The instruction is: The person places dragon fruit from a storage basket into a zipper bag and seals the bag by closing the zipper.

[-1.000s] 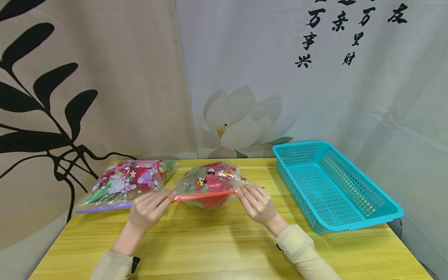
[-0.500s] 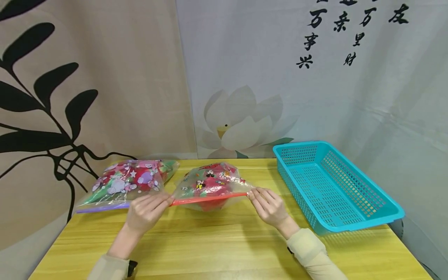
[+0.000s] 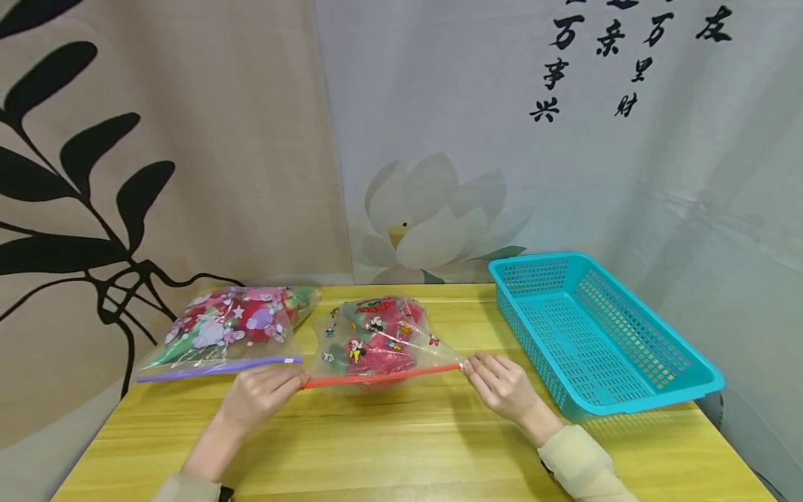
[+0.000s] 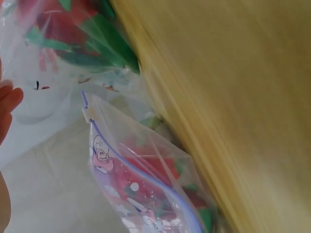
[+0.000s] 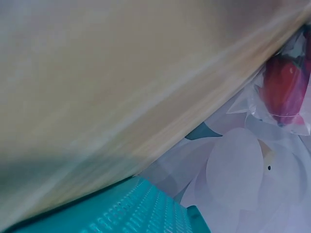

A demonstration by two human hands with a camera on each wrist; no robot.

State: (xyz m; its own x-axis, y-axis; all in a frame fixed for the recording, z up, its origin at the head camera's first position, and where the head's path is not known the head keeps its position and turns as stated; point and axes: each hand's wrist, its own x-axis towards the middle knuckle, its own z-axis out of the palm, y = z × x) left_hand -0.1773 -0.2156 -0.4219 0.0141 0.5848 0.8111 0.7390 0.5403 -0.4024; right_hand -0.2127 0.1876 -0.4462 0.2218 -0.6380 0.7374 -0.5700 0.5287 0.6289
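A clear zip bag with a red zip strip (image 3: 370, 335), printed with small cartoon figures, lies mid-table with red and green things inside. My left hand (image 3: 257, 397) pinches the left end of the strip, and my right hand (image 3: 502, 387) pinches its right end, so the strip is stretched between them. Left of it lies a zip bag with a purple zip strip (image 3: 232, 328), also filled with red and green things; its white slider shows near my left hand. In the left wrist view, fingers (image 4: 9, 104) show at the left edge. The right wrist view shows no hand.
A turquoise plastic basket (image 3: 571, 348) with perforated walls stands on the right of the wooden table (image 3: 389, 453). A printed cloth backdrop (image 3: 439, 104) hangs behind the table's far edge.
Both hands have come closer to the near side, the right also further right, drawing the red strip along. More of the bag's printed face shows now.
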